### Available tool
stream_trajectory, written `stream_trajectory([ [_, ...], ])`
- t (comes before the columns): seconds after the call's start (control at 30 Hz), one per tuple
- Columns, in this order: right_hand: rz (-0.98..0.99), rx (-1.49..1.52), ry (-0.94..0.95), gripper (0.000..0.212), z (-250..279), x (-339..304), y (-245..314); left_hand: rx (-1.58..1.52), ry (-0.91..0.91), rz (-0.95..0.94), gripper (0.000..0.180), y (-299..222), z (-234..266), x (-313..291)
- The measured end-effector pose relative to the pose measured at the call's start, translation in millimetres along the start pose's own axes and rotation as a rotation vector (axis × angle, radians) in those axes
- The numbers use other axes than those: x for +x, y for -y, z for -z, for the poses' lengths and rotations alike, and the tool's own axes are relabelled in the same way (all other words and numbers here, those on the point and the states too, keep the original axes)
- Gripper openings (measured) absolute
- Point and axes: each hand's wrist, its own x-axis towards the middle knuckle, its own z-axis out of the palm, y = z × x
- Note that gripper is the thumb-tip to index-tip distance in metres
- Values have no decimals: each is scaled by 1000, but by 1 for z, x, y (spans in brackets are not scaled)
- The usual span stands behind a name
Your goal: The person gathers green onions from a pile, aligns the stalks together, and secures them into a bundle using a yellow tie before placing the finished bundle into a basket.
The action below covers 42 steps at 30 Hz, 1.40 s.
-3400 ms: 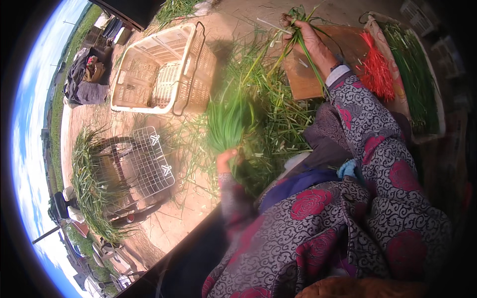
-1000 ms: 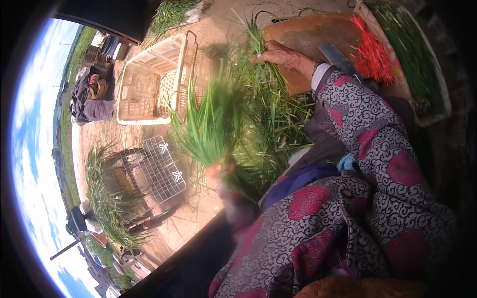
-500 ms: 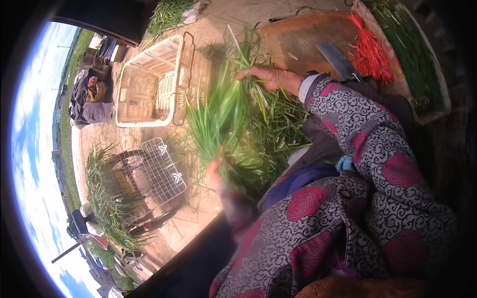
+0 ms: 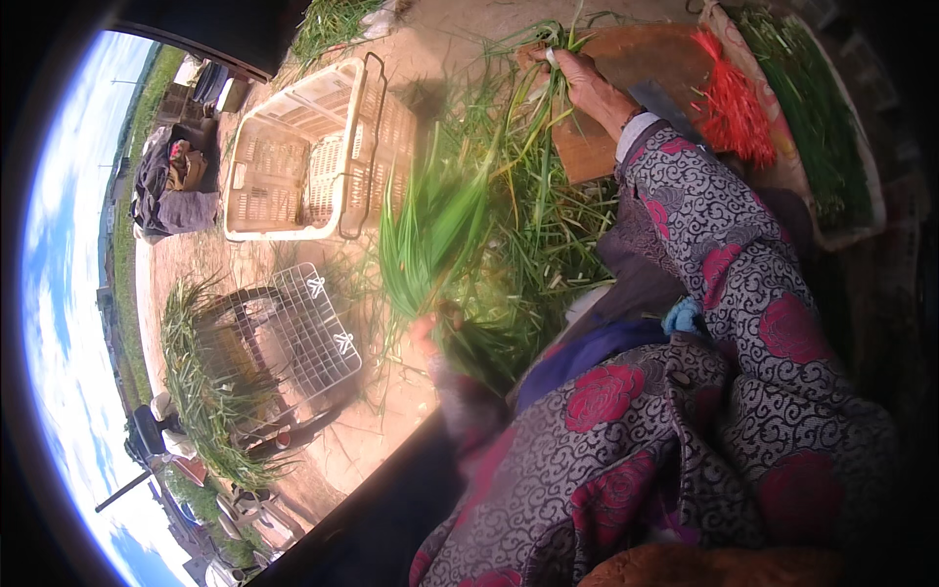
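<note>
My left hand (image 4: 426, 335), smeared by motion, is low at the near end of a fan of long, flat green leaves, like chives or garlic leaves (image 4: 430, 240). Its fingers appear closed round their base, though the leaves partly hide them. My right hand (image 4: 590, 86) reaches far forward over the wooden board (image 4: 641, 54), its fingers pinched on a few thin green stalks (image 4: 550, 93) that trail down toward the heap. Between both hands lies a loose heap of cut greens (image 4: 553, 240). Behind my right wrist, a cleaver (image 4: 653, 102) rests partly hidden on the board.
A cream plastic crate (image 4: 337, 186) stands at the left. Nearer is a wire rack (image 4: 318, 338) beside a pile of greens (image 4: 215, 391). Red plastic ties (image 4: 734, 103) lie on the board's right, beside a cloth-lined container (image 4: 873, 196) of bundled green stalks. Dark clothing (image 4: 181, 191) lies far left.
My right hand has moved forward and right, away from the leaf bunch, drawing a few stalks over the board. My left hand stays low with the bunch. The cleaver is now mostly covered.
</note>
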Motion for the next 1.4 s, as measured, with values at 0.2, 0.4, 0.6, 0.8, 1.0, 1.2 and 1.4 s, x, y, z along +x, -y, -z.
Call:
stream_trajectory([
  [0.2, -217, -452, 402, 27, 3, -18, -23, -102, 440, 68, 39, 7, 68, 67],
  [0.4, -323, -514, 499, 45, -62, -78, -70, -179, 667, 192, 39, 1, 84, 88],
  [0.6, -277, -596, 625, 35, -64, -76, -50, 21, 277, 41, 49, 6, 69, 63],
  [0.8, -113, -974, 729, 34, -44, -61, -32, 261, -107, -156, 55, 12, -45, -28],
  [1.0, -250, -820, 727, 33, -41, -67, -13, 297, -19, -256, 59, 9, -27, -19],
  [1.2, -264, -618, 763, 30, -34, -60, -13, 391, 30, -309, 64, 0, -36, -42],
  [1.4, 180, -1032, -16, 33, 9, 13, -39, 223, 148, -187, 63, 9, 13, 18],
])
